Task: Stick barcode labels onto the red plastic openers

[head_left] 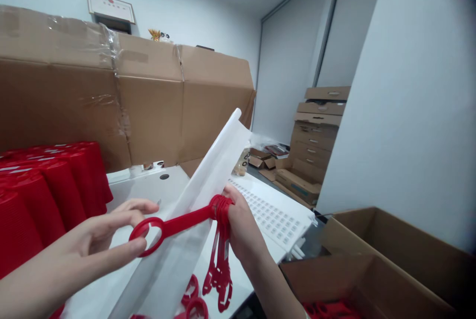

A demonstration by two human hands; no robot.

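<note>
My left hand [107,237] pinches the round ring end of a red plastic strap [186,222] between thumb and fingers. This strap stretches across to my right hand [240,222], which is closed around a bunch of similar red straps [222,244]. Their loose hooked ends hang below my fist. A long white sheet with a rolled edge [211,170] slants up behind the straps, and my right hand is close against it; whether it grips the sheet too cannot be seen. Below lie more red rings [196,306] on the white table [238,287].
Red ribbed rolls [55,190] stand in rows on the left. Large brown cartons [156,110] form a wall behind the table. A sheet of small printed labels [273,215] lies at right. Open cardboard boxes [375,239] stand lower right, one holding red pieces. Flat boxes [316,130] are stacked beyond.
</note>
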